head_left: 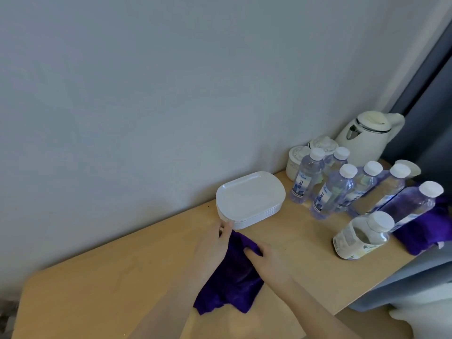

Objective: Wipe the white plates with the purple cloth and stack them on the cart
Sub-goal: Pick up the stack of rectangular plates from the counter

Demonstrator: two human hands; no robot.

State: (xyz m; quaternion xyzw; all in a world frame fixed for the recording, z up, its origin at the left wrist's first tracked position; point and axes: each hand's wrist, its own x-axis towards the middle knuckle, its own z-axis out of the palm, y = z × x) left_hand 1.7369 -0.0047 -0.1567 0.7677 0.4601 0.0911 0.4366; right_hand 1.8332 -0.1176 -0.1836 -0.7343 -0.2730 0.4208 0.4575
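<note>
I grip the purple cloth (232,277) with both hands: my left hand (215,245) pinches its upper edge, fingertips just reaching the stack of white plates (249,199), seemingly touching the bottom rim. My right hand (266,260) clutches the cloth's right side. The plates sit on the wooden table (122,270) against the wall, beside water bottles (330,192).

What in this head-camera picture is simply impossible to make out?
- Stack of white rounded-rectangle plates: exact count, edges blur together.
- Dark purple cloth: its middle, covered by left hand and right hand.
- Clear plastic water bottles: label print too small and blurred.
- Second purple cloth: cut off by the right edge, behind bottles.
- Cart: not in view.
</note>
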